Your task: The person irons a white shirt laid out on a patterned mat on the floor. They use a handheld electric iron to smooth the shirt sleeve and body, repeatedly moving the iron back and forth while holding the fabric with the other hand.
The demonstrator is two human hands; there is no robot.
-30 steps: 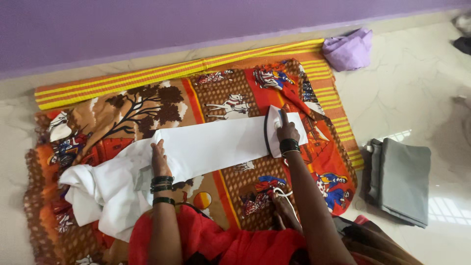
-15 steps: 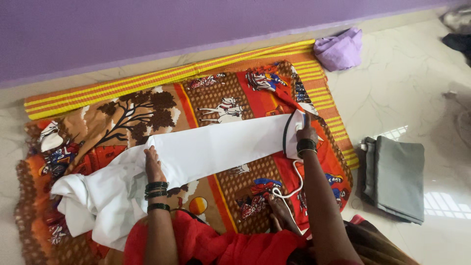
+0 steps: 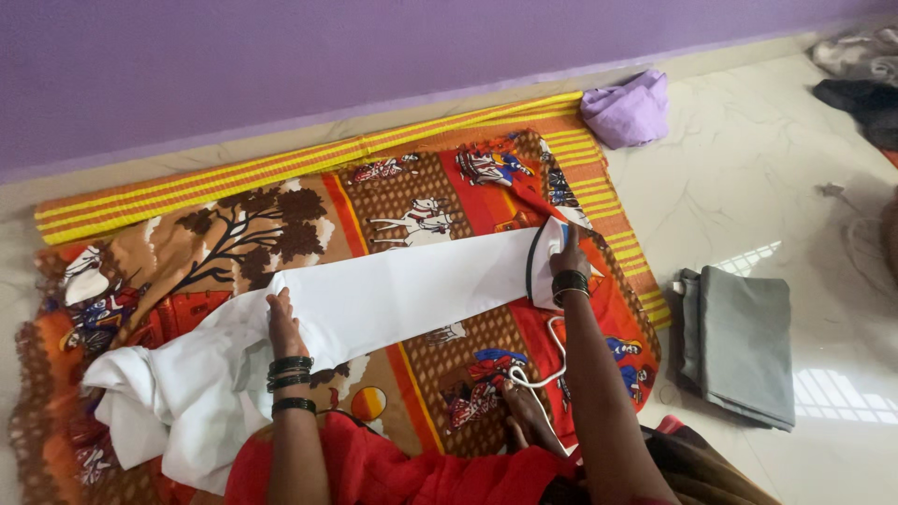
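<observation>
That printed blanket (image 3: 412,187) is your pad, with the white garment (image 3: 393,290) stretched across it. Keep your left hand (image 3: 281,323) pressing flat, open on the cloth, so it stays taut. Your right hand (image 3: 568,254) grips the iron (image 3: 543,262) at the far end; watch the cord (image 3: 538,365).

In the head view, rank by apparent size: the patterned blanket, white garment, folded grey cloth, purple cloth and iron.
1. Patterned blanket
2. White garment
3. Folded grey cloth
4. Purple cloth
5. Iron, partly hidden by the right hand, so its rank against the purple cloth is unsure.
</observation>
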